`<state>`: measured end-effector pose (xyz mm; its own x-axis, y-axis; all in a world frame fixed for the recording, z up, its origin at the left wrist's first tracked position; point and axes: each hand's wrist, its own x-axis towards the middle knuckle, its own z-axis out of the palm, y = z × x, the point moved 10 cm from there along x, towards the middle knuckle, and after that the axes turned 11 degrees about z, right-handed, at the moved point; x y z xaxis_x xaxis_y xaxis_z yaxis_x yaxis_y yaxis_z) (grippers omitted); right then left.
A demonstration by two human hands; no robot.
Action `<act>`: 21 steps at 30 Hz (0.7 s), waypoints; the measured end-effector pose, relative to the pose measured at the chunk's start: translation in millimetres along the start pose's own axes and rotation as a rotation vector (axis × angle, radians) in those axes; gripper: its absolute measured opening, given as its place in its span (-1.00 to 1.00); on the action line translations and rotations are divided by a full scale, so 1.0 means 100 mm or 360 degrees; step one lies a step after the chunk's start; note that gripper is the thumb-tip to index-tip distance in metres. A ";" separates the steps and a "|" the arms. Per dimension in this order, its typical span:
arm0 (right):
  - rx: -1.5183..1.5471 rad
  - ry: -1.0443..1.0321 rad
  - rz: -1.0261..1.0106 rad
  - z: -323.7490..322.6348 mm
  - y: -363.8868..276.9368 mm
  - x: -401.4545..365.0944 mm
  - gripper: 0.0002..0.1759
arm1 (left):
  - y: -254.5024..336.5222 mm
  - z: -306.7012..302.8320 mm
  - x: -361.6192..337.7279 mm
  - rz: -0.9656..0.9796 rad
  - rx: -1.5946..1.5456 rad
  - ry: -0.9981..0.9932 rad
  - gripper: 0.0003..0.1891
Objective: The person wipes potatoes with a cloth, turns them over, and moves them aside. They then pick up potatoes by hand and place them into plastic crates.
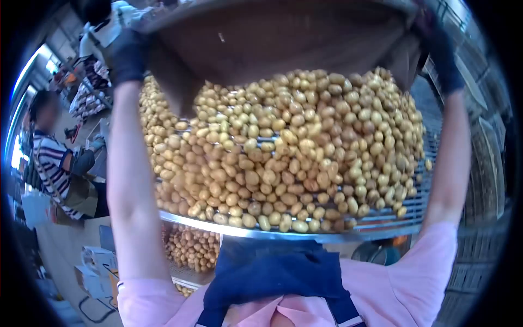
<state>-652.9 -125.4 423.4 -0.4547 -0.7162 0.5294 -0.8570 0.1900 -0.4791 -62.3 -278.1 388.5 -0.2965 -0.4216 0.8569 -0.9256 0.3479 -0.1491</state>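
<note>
Fingers look too blurry on my screen; I cannot tell how they close. Dark-gloved, the left hand at ten o'clock and right hand at two touch a dull brown bin at twelve. Smooth, round potatoes heap below it, mid-clock, on metal bars.

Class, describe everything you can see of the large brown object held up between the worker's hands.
The brown object is wide, dark and cloth-like, though blur leaves its material uncertain. It spans the top of the view, with a paler rim along its upper edge and a flap hanging lower at the left. The gloved left hand and right hand hold its opposite ends. Its lower edge overlaps the heaped potatoes in view; whether they touch is unclear.
</note>
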 end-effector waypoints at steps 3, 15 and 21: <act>0.0409 -0.0101 -0.0421 -0.57 -0.95 -0.76 -0.41 | -0.34 -0.30 0.31 0.0078 -0.1110 0.0121 -0.58; -0.1387 -0.1396 0.0447 1.09 1.97 -3.32 -0.01 | 1.32 -0.34 -4.19 -0.0575 -0.1489 -0.2097 -0.74; -0.0127 -0.0685 0.0049 2.19 0.75 -3.34 -0.28 | 1.70 -0.20 -3.66 -0.0493 -0.1163 -0.1142 -0.50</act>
<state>-511.8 -19.1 57.3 -0.3525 -0.9207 0.1676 -0.8681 0.2549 -0.4259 -106.5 -47.2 59.1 -0.3622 -0.8888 0.2806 -0.6897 0.4581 0.5607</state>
